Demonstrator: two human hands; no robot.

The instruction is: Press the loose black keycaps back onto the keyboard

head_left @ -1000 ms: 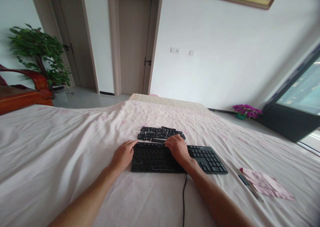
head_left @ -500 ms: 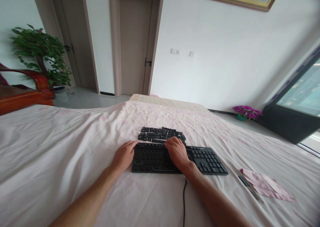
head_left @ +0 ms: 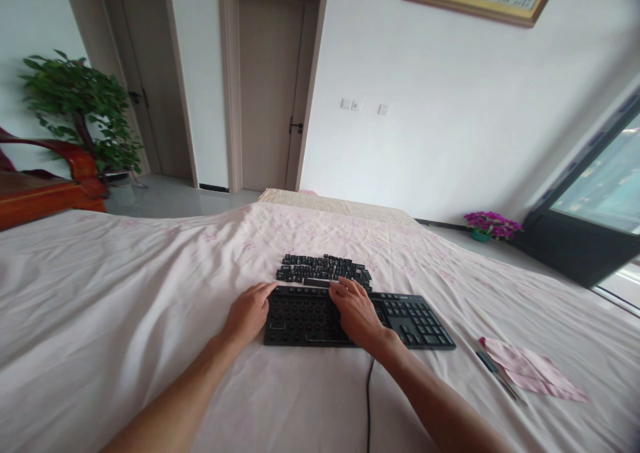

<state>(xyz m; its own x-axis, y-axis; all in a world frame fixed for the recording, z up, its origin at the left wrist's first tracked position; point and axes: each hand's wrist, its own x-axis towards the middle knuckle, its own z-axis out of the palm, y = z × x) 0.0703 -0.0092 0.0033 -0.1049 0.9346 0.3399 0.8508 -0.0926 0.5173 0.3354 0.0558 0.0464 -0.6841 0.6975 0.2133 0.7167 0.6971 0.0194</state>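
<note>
A black keyboard (head_left: 310,338) lies on the pale bedspread, its main section stripped to bare key stems while the number pad (head_left: 423,321) still has its caps. My left hand (head_left: 249,314) grips the keyboard's upper left corner, thumb and fingers at the edge. Over the middle of the board is my right hand (head_left: 356,311), bent at the fingers, with the fingertips close together by the top row. Whatever is between those fingertips is too small to make out. Loose black keycaps (head_left: 320,266) lie in rows just beyond the board, beside a long space bar (head_left: 316,282).
A black cable (head_left: 369,400) runs from the keyboard toward me. To the right lie a pink cloth (head_left: 535,370) and a slim tool with a dark handle (head_left: 487,362), its kind unclear. The bedspread (head_left: 150,293) is wrinkled. A wooden armchair (head_left: 75,173) stands at far left.
My right hand has shifted slightly, its fingers reaching a little more forward over the top row. My left hand and the keyboard stay in place. The view has tilted very slightly.
</note>
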